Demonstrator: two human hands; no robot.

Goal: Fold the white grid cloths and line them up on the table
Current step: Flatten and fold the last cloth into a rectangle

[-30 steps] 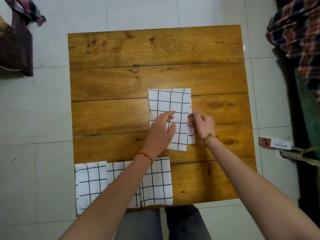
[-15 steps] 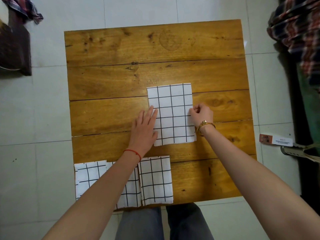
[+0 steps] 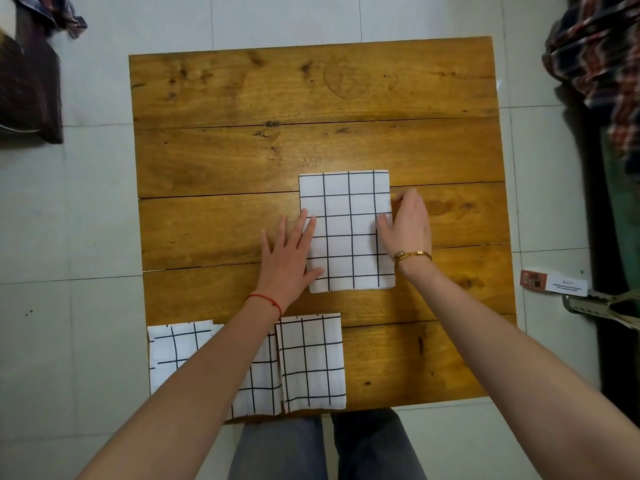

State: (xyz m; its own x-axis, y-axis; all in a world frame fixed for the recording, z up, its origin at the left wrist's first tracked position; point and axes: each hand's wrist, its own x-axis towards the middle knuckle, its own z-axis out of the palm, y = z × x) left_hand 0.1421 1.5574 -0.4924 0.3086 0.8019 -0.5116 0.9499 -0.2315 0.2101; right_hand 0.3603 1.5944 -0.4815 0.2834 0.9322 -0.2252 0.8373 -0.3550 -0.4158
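Fingers (image 3: 304, 233) flat, right fingers (image 3: 403, 206) curled at folded cloth (image 3: 348, 233) edge; squaring step; next, slide into row (image 3: 313, 362).

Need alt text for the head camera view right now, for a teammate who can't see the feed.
Both hands flank a folded white grid cloth in the middle of a wooden table: the left hand lies flat on its left edge, the right hand curls at its right edge. Three more folded cloths sit in a row along the near edge.
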